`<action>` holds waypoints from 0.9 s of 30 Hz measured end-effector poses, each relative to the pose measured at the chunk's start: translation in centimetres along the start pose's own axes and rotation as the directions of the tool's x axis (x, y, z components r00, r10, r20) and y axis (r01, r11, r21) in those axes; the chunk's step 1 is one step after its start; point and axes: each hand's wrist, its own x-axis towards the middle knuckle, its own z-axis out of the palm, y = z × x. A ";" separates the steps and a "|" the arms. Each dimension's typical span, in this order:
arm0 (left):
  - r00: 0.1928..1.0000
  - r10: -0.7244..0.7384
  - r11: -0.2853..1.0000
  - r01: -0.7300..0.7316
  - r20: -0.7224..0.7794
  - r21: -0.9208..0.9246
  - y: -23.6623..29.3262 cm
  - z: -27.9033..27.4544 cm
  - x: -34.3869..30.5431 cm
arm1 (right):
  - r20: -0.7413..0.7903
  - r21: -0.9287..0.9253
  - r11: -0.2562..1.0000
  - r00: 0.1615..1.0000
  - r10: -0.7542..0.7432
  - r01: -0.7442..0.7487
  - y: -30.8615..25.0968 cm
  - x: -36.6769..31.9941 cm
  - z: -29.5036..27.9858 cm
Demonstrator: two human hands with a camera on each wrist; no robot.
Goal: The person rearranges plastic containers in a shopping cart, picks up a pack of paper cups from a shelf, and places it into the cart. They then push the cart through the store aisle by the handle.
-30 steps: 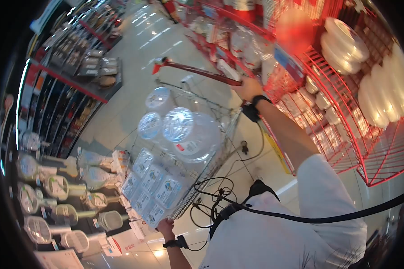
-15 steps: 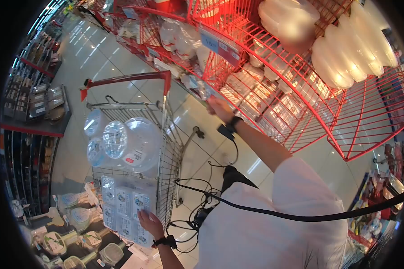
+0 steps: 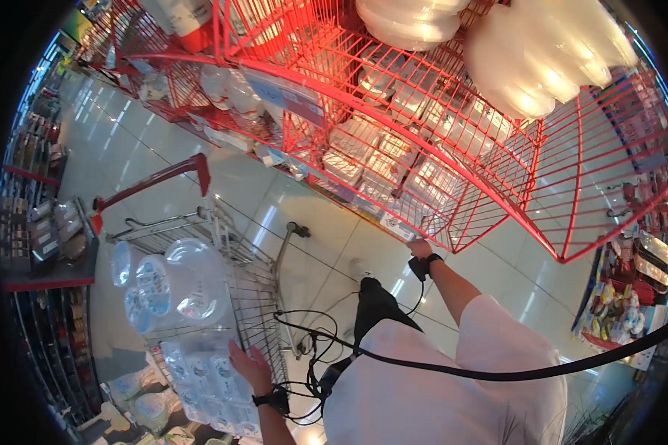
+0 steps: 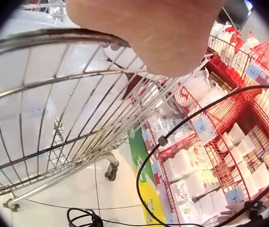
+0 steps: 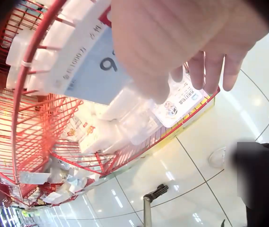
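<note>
My left hand (image 3: 250, 367) is spread with its fingers straight, over the side of the metal shopping cart (image 3: 256, 297). Beside it in the cart lies a wrapped block of clear plastic boxes (image 3: 197, 371). Large clear round tubs (image 3: 193, 278) stand further along. In the left wrist view the left hand (image 4: 148, 33) appears above the cart's wire rim. My right hand (image 3: 421, 249) is beside the low corner of the red wire rack (image 3: 490, 193). The right wrist view shows that hand (image 5: 186, 42) with loosely extended fingers, overlapping a labelled white pack (image 5: 179, 104) in the rack.
Wrapped white packs (image 3: 382, 152) fill the rack's lower basket, and stacks of white bowls (image 3: 549, 55) sit above. A blue price tag (image 5: 99, 68) hangs on the rack. Black cables (image 3: 312, 348) loop beside the cart. Wrapped goods (image 3: 152, 408) lie at lower left.
My right hand has let go of the cart's handle and moved across to the rack's lower corner. The left hand has left the box block's corner for the cart's side. The view has turned right.
</note>
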 end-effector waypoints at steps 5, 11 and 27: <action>0.998 -0.053 0.998 0.054 -0.035 0.037 1.0 0.6 1.9 | 0.234 0.754 0.421 0.804 0.546 -0.505 -2.8 -0.7 -3.2; 0.979 -0.115 0.992 0.104 -0.167 -0.073 2.8 0.9 2.8 | 0.307 0.778 0.331 0.783 0.542 -0.534 1.6 3.7 3.5; 0.929 0.187 0.442 0.211 0.319 -0.872 21.4 29.6 18.1 | 0.332 0.685 0.301 0.652 0.682 -0.664 0.5 4.4 2.3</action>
